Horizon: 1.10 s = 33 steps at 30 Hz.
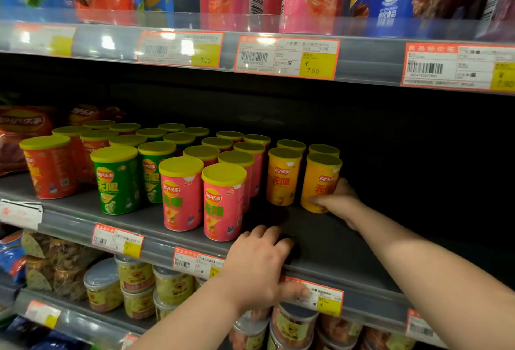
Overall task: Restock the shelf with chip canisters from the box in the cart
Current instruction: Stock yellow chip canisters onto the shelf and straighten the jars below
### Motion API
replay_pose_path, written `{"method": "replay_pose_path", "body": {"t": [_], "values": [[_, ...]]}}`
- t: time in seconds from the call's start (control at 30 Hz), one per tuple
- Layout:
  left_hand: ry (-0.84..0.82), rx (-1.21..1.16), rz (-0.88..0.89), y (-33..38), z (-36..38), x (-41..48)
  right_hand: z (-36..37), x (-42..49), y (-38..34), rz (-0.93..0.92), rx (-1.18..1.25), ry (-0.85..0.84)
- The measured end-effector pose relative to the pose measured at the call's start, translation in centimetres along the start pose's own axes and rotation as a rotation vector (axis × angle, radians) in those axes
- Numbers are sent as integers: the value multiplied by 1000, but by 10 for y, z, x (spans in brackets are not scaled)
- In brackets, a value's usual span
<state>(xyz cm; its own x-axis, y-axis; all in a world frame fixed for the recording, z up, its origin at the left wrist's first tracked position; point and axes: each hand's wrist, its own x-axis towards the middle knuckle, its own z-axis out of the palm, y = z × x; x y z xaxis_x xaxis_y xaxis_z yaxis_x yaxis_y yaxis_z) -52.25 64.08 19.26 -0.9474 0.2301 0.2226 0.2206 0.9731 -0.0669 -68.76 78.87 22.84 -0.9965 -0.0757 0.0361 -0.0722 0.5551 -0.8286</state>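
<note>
Head view: the right grip (338, 200) wraps the yellow canister (320, 179), which stands at the row's right end on the shelf (334, 244); the left grip (259, 263) clasps the shelf's front edge. This looks like the placing step; next, release cleanly and fetch another

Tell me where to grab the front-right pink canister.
Wrap the front-right pink canister round its body at mid-height, coming from the front-right. It stands upright near the shelf edge with open space to its right, while its pink neighbour crowds the left.
</note>
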Motion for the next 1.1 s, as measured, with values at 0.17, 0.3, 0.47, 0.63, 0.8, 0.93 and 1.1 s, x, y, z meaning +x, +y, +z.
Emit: {"method": "replay_pose_path", "body": {"t": [0.17, 0.3, 0.47, 0.63, 0.8, 0.93, 1.1], "values": [[-18, -9, 3, 0, -2, 0, -3, -2, -1, 8, -15, -9], [-66, -17, -18, 2, -6, -1, 0, -5, -4, 25, -15, 8], [-68, -13, -18, 3, -8, -2, -2, -15, -2, 46, -46, 1], [-61, -14, -1, 1, -8, -1, -10, -38, -2, 19, -142, -19], [-78, -47, 25, 1, -14, -4, -15, -77, -6, -80, -533, -59], [-29, -77, 45, 3, -21, -10, -13, -119, -14, -219, -874, -33], [81, -114, 104, 5, -20, -28, -9, -170, -14, -332, -990, 48]]}}
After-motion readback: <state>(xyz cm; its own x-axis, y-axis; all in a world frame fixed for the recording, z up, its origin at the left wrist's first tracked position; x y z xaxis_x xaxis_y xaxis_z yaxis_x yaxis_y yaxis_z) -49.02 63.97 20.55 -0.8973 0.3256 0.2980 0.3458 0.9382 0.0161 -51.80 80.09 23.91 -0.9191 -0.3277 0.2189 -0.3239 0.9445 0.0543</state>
